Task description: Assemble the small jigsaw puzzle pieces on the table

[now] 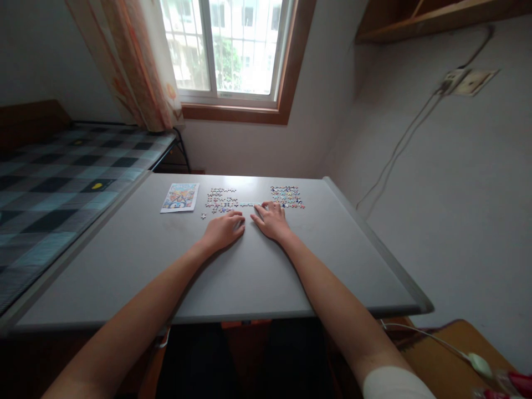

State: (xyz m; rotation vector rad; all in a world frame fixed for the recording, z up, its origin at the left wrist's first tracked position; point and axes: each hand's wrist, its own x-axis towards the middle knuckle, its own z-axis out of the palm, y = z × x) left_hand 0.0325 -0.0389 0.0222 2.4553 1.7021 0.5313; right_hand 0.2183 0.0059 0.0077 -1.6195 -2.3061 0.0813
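Observation:
My left hand (pixel 224 229) rests on the table just below the left group of jigsaw pieces (pixel 222 201). Its fingers are loosely curved and apart, with nothing visible in them. My right hand (pixel 272 221) lies with fingers spread and the thumb out to the left. Its fingertips reach the right end of a short row of joined pale-blue puzzle pieces (pixel 248 204); whether they press on it I cannot tell. Just beyond the right hand is another group of jigsaw pieces (pixel 286 194) in rows. One loose piece (pixel 203 215) sits apart, left of my left hand.
A printed picture sheet (pixel 180 198) lies flat at the table's far left. The grey table (pixel 257 282) has raised side edges. A bed with a checked cover (pixel 103 160) stands left, and a wooden stool (pixel 461 354) with a white cable is at lower right.

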